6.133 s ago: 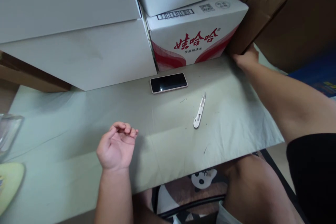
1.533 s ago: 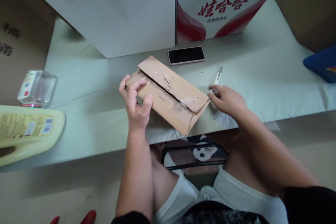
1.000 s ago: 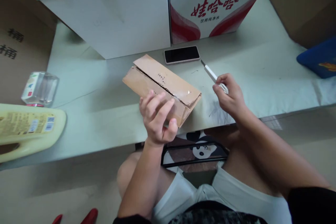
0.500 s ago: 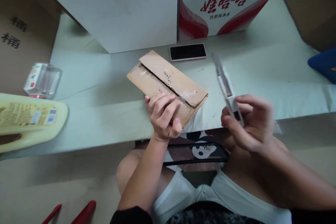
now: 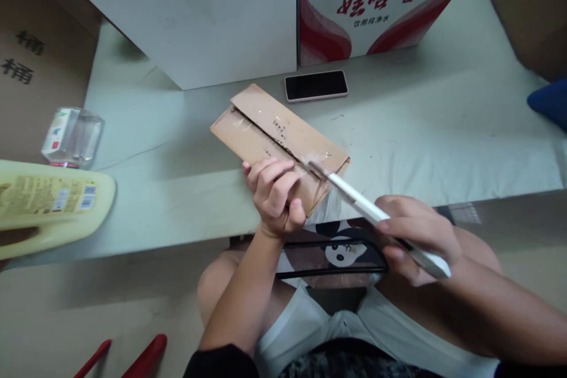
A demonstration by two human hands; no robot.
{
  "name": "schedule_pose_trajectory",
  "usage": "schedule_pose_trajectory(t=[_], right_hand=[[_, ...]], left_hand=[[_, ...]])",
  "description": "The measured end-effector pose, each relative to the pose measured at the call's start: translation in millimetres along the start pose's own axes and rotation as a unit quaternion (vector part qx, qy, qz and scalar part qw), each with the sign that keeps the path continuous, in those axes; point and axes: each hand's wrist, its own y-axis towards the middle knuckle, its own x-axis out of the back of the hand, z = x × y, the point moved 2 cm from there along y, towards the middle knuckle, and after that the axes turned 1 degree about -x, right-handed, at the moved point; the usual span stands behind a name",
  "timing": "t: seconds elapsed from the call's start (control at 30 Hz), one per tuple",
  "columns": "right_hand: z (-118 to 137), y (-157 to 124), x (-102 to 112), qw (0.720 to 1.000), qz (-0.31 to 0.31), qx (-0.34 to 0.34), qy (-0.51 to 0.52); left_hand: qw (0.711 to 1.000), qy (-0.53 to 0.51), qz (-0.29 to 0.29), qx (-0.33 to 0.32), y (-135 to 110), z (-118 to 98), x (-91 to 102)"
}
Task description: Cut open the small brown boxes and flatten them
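- White utility knife (image 5: pixel 364 205) now slants down to the cardboard parcel (image 5: pixel 280 134); half a second ago it stood apart from it, pointing away toward the far side of the table (image 5: pixel 443 124).
- Its blade (image 5: pixel 315 168) now meets the edge of the parcel's flap (image 5: pixel 296 127), near the right end of the seam; blur hides whether it cuts in.
- Right hand (image 5: pixel 423 230) has turned over since then: the knife's butt end now sticks out behind the fingers, toward the person.
- Left hand (image 5: pixel 275 196) keeps about the same place as half a second ago; a second before that, it held the parcel's left end.
- Parcel and phone (image 5: pixel 316 86) lie much as they did half a second ago; in the earliest view, the knife rested on the tabletop near the phone.
- Parcel now: on the table near its front edge, set diagonally, beyond and to the left of the right hand, with the knife spanning between.
- Left hand's bent fingers lie on the parcel's near face, the thumb by its near right corner; whether they pinch it or only press, I cannot tell.
- Right hand is clamped around the knife handle, in front of the table edge, apart from the parcel.
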Motion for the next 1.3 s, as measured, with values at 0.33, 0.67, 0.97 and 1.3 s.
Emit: schedule_pose_trajectory(t=[0.33, 0.67, 0.97, 1.3], right_hand=[[5, 1, -10, 0.987, 0.008, 0.116, -0.114], [9, -2, -25, 0.986, -0.019, 0.089, -0.138], [14, 3, -18, 0.981, -0.036, 0.110, -0.158], [11, 1, -22, 0.980, -0.058, 0.098, -0.163]], left_hand=[[1.000, -0.017, -0.025, -0.004, -5, 4, -3.8], [1.000, -0.014, -0.003, 0.021, -8, 7, -5.6], [1.000, -0.002, -0.026, 0.000, -2, 3, -4.4], [0.999, -0.039, -0.029, -0.003, 0, 2, -5.4]])
